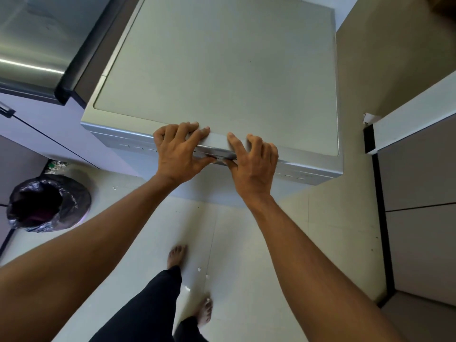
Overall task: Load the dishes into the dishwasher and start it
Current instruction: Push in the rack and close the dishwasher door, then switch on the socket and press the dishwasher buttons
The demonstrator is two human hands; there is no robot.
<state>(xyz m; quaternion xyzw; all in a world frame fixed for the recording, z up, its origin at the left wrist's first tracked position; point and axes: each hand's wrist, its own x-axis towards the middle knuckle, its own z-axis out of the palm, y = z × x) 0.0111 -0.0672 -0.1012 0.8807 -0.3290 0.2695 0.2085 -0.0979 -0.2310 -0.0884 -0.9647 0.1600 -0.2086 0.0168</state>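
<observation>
Pale tiled floor (246, 243) — lined bin (47, 203)

Dishwasher (222, 70): freestanding, silver-grey, upright, seen from above; flat top panel with rounded corners set inside raised rim; door looks shut, front face flush below top edge; control strip (138, 147) with small faint markings along upper front, unreadable; metallic handle (217, 157) at middle of front top; stands on pale floor, back toward wall
</observation>
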